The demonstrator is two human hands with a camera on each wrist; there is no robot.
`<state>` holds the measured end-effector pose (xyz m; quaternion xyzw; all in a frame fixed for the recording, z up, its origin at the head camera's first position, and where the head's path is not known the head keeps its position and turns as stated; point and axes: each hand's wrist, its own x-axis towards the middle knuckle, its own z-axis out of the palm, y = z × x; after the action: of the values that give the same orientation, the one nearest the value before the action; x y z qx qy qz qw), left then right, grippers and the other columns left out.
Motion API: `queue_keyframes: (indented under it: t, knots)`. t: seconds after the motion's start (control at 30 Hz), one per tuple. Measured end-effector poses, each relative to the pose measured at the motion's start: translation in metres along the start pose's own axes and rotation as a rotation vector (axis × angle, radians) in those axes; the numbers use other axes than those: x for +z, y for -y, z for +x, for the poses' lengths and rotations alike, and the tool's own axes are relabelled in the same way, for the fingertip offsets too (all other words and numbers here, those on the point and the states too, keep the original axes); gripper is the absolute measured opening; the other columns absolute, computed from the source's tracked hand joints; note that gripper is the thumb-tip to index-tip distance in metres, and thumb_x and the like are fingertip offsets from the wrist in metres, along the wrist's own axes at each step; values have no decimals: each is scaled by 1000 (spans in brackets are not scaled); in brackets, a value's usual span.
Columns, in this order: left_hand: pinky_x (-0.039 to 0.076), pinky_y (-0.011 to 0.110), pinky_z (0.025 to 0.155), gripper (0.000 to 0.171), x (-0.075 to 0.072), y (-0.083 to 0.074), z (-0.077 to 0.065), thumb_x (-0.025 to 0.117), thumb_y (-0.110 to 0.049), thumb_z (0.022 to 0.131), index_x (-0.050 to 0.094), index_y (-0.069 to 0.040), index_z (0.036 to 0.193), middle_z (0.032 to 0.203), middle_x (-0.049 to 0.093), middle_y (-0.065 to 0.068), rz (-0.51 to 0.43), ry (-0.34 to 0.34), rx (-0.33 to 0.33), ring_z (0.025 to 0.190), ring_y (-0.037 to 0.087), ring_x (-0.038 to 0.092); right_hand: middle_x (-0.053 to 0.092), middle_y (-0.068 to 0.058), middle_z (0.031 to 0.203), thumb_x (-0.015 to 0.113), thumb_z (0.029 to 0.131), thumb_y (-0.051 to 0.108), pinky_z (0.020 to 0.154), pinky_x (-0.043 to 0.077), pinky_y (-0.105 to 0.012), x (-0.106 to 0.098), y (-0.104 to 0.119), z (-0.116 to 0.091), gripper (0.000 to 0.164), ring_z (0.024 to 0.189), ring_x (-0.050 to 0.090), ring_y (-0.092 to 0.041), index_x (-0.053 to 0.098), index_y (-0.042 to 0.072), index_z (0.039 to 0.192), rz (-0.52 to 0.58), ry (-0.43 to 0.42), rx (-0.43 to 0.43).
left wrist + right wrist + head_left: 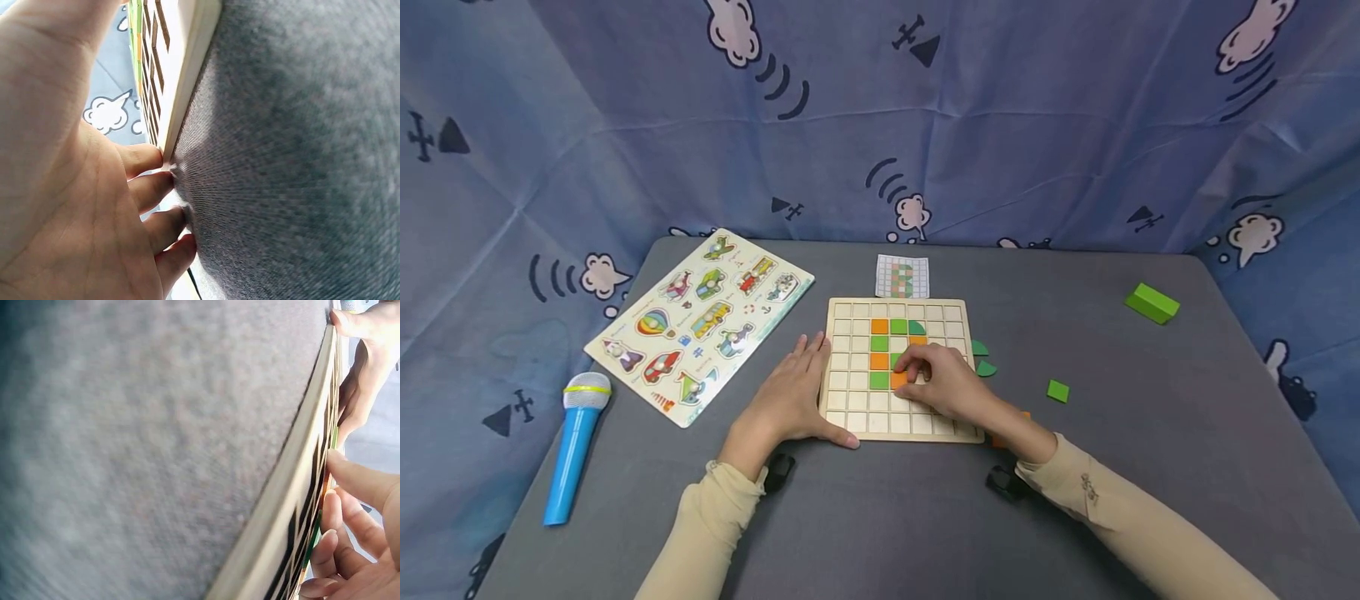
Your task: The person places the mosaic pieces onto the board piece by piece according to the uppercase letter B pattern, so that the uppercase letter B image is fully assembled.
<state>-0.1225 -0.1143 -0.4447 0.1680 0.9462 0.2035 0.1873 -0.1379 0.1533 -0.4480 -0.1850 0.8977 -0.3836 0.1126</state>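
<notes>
A square wooden grid board lies on the table, with orange and green pieces set in its middle cells. My left hand steadies the left side of the board, fingers extended along that edge and thumb at the front edge. In the left wrist view, its fingertips meet the cloth beside the board. Bent over the board, my right hand pinches an orange square tile between thumb and forefinger, right beside a green square tile. Part of the pattern is hidden under the right hand.
Behind the board lies a small pattern card. Green rounded pieces and a green square lie to the right; orange pieces show under the right wrist. A picture puzzle board, a toy microphone and a green block lie farther out.
</notes>
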Motion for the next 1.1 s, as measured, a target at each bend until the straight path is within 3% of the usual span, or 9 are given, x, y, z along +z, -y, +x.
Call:
queue_keyframes:
  t: [0.27, 0.5, 0.87, 1.1]
  knots:
    - [17, 52, 136, 157, 0, 0, 1, 95, -70, 60, 7, 0, 170, 179, 6, 18, 5, -1, 2, 167, 38, 3, 71, 0, 83, 88, 86, 8, 65, 46, -23, -5, 0, -3, 17, 71, 57, -13, 76, 9, 99, 17, -24, -10]
    - [16, 52, 136, 157, 0, -1, 2, 96, -69, 60, 7, 1, 170, 179, 6, 18, 7, -8, 9, 167, 38, 3, 72, -2, 87, 86, 88, 8, 69, 49, -24, -17, -11, -19, 15, 77, 60, -15, 77, 7, 100, 56, -63, -12]
    - [16, 52, 136, 157, -1, -2, 0, 97, -68, 60, 7, 2, 169, 179, 6, 20, 7, -5, 12, 167, 39, 3, 69, -11, 115, 88, 88, 13, 91, 49, -44, -47, -40, -45, 29, 105, 57, -28, 75, 8, 115, -37, -152, 65]
    - [17, 52, 136, 158, -1, -3, 0, 97, -68, 60, 7, 1, 169, 179, 6, 19, 9, -6, 4, 167, 39, 3, 67, -14, 118, 87, 88, 13, 91, 47, -44, -55, -55, -55, 32, 106, 55, -29, 74, 7, 117, -34, -169, 73]
